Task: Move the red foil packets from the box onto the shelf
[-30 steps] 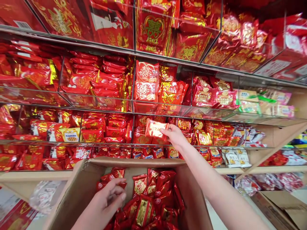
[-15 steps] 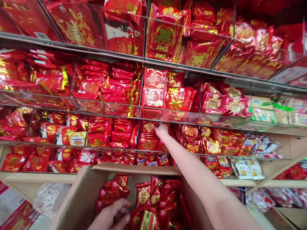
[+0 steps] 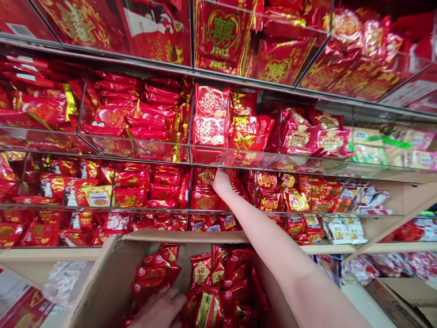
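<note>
My right hand [image 3: 221, 183] reaches into a middle compartment of the shelf. Its fingers are closed on a red snack packet [image 3: 205, 176] with a gold diamond label, above another red packet in the same compartment; part of the grip is hidden. Below, my left hand [image 3: 160, 307] is down inside the open cardboard box [image 3: 118, 269], against the red packets at its left. The fingers of that hand point down and are blurred, so their grip is unclear. More red and gold snack packets [image 3: 208, 305] lie loose in the box, right of the left hand.
Clear dividers and ledges [image 3: 150, 152] split the shelf into compartments of red packets. White packets [image 3: 343, 229] sit low on the right. A second cardboard box [image 3: 406, 296] stands at lower right, and a clear plastic bag [image 3: 64, 282] lies at lower left.
My left hand has gone down and further onto the packets in the box. My right hand stays in the same compartment by the packet. The whole view has shifted slightly.
</note>
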`<act>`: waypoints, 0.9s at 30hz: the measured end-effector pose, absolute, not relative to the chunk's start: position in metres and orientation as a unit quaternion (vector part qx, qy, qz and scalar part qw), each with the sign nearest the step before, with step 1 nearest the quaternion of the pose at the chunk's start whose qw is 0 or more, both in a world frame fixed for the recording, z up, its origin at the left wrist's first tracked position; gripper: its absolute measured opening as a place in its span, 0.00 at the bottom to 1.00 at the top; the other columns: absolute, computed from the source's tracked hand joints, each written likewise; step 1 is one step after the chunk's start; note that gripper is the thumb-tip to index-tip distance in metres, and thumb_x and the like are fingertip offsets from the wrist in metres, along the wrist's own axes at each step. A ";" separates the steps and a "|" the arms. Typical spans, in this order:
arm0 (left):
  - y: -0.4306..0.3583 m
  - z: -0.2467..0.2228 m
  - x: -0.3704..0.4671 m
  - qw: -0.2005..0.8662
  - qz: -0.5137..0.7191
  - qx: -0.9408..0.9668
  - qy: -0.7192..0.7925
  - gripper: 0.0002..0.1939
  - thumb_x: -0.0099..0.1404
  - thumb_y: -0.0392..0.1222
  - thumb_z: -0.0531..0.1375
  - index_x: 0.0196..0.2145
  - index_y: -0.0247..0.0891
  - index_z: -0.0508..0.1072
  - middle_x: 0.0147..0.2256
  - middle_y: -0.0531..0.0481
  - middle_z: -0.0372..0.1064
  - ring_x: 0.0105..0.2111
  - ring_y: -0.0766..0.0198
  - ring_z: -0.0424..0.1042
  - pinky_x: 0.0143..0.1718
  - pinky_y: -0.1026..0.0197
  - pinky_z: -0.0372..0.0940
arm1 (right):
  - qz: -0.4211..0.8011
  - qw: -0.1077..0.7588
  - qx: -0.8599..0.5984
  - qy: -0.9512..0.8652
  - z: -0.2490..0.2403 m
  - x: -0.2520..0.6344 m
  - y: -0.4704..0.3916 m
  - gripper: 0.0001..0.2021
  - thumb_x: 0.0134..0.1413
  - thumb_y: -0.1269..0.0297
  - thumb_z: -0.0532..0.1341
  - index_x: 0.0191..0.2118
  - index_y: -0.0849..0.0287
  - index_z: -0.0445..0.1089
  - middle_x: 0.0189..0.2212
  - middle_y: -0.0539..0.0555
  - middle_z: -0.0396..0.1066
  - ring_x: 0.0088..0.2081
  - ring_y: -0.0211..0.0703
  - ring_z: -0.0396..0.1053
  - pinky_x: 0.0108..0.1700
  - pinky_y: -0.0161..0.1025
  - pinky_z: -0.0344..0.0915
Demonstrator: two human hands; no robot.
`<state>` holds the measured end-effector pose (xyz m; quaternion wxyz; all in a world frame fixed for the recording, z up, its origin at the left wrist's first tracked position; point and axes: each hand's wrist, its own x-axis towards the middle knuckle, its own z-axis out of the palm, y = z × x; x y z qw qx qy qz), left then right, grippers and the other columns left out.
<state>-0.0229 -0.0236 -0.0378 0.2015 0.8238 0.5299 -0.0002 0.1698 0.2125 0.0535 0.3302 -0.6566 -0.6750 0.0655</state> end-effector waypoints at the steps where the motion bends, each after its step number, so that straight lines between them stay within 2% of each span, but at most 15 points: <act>1: -0.018 -0.036 -0.021 0.163 -0.020 0.831 0.531 0.22 0.51 0.32 0.54 0.44 0.45 0.71 0.50 0.45 0.67 0.50 0.51 0.63 0.50 0.51 0.58 | 0.061 0.329 -0.654 -0.678 0.053 0.169 0.212 0.29 0.41 0.67 0.65 0.49 0.69 0.55 0.38 0.67 0.70 0.41 0.54 0.68 0.41 0.42 0.63; 3: -0.007 -0.033 -0.020 0.099 -0.059 0.831 0.544 0.28 0.52 0.30 0.53 0.51 0.45 0.65 0.56 0.44 0.58 0.56 0.50 0.54 0.54 0.48 0.52 | 0.054 0.328 -0.651 -0.683 0.052 0.170 0.211 0.30 0.41 0.66 0.65 0.50 0.69 0.54 0.39 0.67 0.69 0.40 0.55 0.68 0.40 0.44 0.63; 5: 0.005 -0.034 -0.021 0.059 -0.099 0.809 0.577 0.32 0.51 0.28 0.52 0.55 0.43 0.59 0.59 0.43 0.51 0.58 0.48 0.49 0.55 0.46 0.49 | 0.046 0.333 -0.645 -0.687 0.053 0.173 0.208 0.30 0.43 0.65 0.64 0.51 0.70 0.54 0.40 0.68 0.68 0.42 0.56 0.67 0.41 0.45 0.63; 7: 0.013 -0.036 -0.024 0.045 -0.127 0.783 0.607 0.33 0.52 0.27 0.51 0.57 0.38 0.56 0.59 0.39 0.51 0.58 0.46 0.49 0.54 0.43 0.48 | 0.033 0.344 -0.634 -0.692 0.055 0.178 0.201 0.28 0.45 0.63 0.62 0.51 0.70 0.54 0.42 0.69 0.65 0.45 0.56 0.65 0.43 0.47 0.61; 9: 0.017 -0.040 -0.029 0.051 -0.137 0.772 0.619 0.32 0.52 0.27 0.51 0.56 0.35 0.57 0.58 0.36 0.53 0.57 0.44 0.51 0.52 0.41 0.51 | 0.014 0.361 -0.618 -0.698 0.059 0.183 0.188 0.26 0.48 0.61 0.60 0.51 0.70 0.55 0.44 0.70 0.63 0.47 0.57 0.62 0.45 0.50 0.59; 13: 0.020 -0.043 -0.037 0.064 -0.126 0.774 0.617 0.28 0.49 0.25 0.51 0.50 0.36 0.67 0.55 0.36 0.58 0.55 0.45 0.55 0.48 0.45 0.55 | -0.028 0.400 -0.552 -0.731 0.065 0.188 0.132 0.15 0.53 0.63 0.55 0.46 0.63 0.61 0.47 0.62 0.61 0.52 0.50 0.56 0.53 0.49 0.54; 16: 0.019 -0.041 -0.040 0.080 -0.100 0.782 0.609 0.24 0.47 0.23 0.50 0.39 0.39 0.73 0.54 0.38 0.60 0.54 0.45 0.56 0.47 0.45 0.54 | -0.054 0.428 -0.413 -0.802 0.058 0.186 0.067 0.07 0.54 0.68 0.53 0.39 0.58 0.65 0.49 0.58 0.60 0.54 0.47 0.52 0.55 0.49 0.51; 19: 0.017 -0.033 -0.044 0.104 -0.055 0.789 0.603 0.19 0.46 0.24 0.51 0.30 0.40 0.75 0.54 0.41 0.60 0.56 0.43 0.52 0.47 0.43 0.52 | -0.020 0.362 -0.317 -0.877 0.041 0.184 0.005 0.06 0.52 0.71 0.54 0.34 0.59 0.66 0.49 0.57 0.60 0.55 0.48 0.50 0.56 0.47 0.51; 21: 0.016 -0.025 -0.047 0.130 -0.013 0.795 0.592 0.14 0.47 0.26 0.52 0.24 0.40 0.73 0.46 0.42 0.68 0.51 0.44 0.59 0.44 0.45 0.53 | 0.060 0.319 -0.330 -0.886 0.027 0.182 -0.022 0.05 0.52 0.71 0.54 0.34 0.59 0.67 0.47 0.57 0.63 0.52 0.46 0.55 0.53 0.43 0.55; 23: 0.014 -0.015 -0.046 0.170 0.035 0.796 0.580 0.09 0.50 0.30 0.52 0.21 0.41 0.69 0.31 0.48 0.72 0.37 0.53 0.67 0.38 0.53 0.56 | 0.174 0.308 -0.389 -0.851 0.012 0.179 -0.034 0.06 0.51 0.69 0.56 0.37 0.59 0.67 0.44 0.56 0.65 0.48 0.43 0.59 0.50 0.40 0.59; 25: 0.012 -0.007 -0.040 0.227 0.101 0.781 0.572 0.07 0.55 0.37 0.52 0.21 0.41 0.65 0.21 0.55 0.65 0.26 0.62 0.65 0.30 0.60 0.56 | 0.290 0.325 -0.455 -0.777 -0.001 0.176 -0.033 0.13 0.49 0.65 0.59 0.43 0.58 0.64 0.43 0.56 0.66 0.46 0.43 0.63 0.47 0.39 0.61; 27: 0.010 -0.001 -0.029 0.303 0.190 0.740 0.569 0.09 0.58 0.44 0.51 0.22 0.41 0.61 0.19 0.58 0.59 0.22 0.66 0.61 0.26 0.64 0.55 | 0.387 0.355 -0.489 -0.697 -0.011 0.172 -0.026 0.17 0.50 0.61 0.58 0.46 0.59 0.61 0.43 0.56 0.67 0.44 0.43 0.65 0.45 0.40 0.62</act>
